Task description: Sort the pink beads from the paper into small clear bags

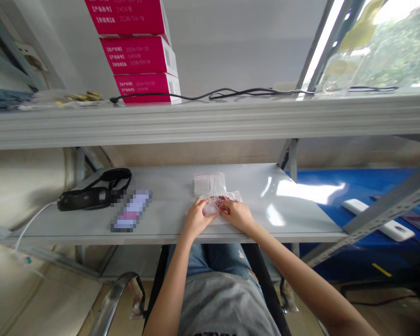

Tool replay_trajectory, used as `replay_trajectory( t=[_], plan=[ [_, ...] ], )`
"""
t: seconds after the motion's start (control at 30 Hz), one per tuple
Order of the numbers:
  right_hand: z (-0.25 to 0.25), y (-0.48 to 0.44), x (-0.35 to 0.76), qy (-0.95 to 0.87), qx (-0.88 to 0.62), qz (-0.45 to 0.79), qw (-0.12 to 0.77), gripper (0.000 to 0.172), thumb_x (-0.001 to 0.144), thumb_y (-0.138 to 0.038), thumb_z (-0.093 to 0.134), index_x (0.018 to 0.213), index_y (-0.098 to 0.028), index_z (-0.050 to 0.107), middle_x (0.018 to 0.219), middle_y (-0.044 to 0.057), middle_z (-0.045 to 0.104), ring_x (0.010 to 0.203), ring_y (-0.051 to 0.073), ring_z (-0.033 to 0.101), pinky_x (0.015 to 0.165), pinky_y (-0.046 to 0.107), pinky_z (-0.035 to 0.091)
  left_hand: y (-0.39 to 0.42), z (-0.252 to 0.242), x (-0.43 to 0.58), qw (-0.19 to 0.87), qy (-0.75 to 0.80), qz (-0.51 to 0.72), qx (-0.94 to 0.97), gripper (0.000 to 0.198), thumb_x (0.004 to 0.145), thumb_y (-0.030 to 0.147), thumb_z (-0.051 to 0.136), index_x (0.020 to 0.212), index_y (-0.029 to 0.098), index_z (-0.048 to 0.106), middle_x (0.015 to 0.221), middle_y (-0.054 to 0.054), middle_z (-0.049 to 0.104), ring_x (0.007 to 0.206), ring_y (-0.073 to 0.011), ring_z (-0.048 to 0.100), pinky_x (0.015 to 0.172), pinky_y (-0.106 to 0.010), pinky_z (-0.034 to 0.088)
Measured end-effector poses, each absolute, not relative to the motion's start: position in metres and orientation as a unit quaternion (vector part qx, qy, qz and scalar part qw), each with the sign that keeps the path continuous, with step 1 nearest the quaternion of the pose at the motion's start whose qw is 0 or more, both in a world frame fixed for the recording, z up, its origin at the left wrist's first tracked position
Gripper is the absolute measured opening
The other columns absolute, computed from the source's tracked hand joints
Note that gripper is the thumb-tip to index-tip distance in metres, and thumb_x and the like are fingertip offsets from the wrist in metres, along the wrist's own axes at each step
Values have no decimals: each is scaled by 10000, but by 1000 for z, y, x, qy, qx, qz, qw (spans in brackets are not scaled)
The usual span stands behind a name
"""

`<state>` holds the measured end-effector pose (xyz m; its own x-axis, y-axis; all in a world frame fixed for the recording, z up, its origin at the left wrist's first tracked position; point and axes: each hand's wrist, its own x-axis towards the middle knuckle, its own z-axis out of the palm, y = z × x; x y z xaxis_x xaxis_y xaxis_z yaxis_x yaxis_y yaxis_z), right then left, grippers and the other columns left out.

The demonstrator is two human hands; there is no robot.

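Desk [161, 186] layout, as showing in the head view.

Lying near the front edge, about the middle: clear bag [215, 201] carrying small red pieces, partly covered by both hands.

Pinching the left side of the clear bag: left hand [196, 218], grip closing on the plastic with fingers curled.

Pinching the right side: right hand [237, 214], grip likewise clamping the plastic. Working close together over the bag, almost touching each other.

Lying just behind, touching or overlapping the clear bag (cannot tell which): second bag [208, 183], flat, with a red strip along its top.

Sitting well to the left on the same desk: phone [132, 211], face up. Resting just beside it: black strapped device [91, 197], trailing a white cable [31, 223] off the left edge.

Standing on the shelf [231, 121] above: three pink boxes [140, 53] in a stack. Running along to the right of them: black cord [238, 92].

Lying on the blue surface [336, 186] to the right, well apart from the hands: white block [378, 219].

Showing below the desk edge: blue jeans [213, 259] and grey shirt [224, 303].
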<state>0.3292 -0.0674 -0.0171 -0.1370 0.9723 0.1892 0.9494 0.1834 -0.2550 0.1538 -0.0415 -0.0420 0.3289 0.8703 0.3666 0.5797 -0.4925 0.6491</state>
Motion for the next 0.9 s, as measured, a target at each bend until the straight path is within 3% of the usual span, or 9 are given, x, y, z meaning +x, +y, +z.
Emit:
replay_trajectory(
  t=[0.3, 0.63, 0.9],
  plan=[
    [-16, -70, 328, -755, -635, 57, 152, 205, 797, -319, 502, 849, -221, 674, 831, 54, 688, 721, 180, 604, 594, 240, 356, -41, -40, 153, 206, 475, 346, 783, 507, 698, 355, 670, 1167, 215, 541, 1192, -60, 553, 1072, -216, 544, 922, -330, 440],
    [-21, -60, 336, -714, -612, 136, 311, 255, 813, -383, 498, 812, -209, 684, 611, 3, 618, 524, 120, 505, 489, 219, 295, -44, -38, 154, 210, 448, 347, 797, 532, 685, 392, 686, 1164, 210, 544, 1163, -65, 571, 1075, -225, 542, 922, -341, 445],
    [-25, -57, 331, -735, -565, 168, 337, 223, 817, -305, 484, 830, -197, 678, 751, 23, 670, 623, 130, 549, 548, 217, 340, -43, -38, 153, 218, 446, 348, 796, 507, 694, 361, 682, 1157, 204, 547, 1168, -58, 564, 1067, -210, 545, 930, -325, 433]
  ],
)
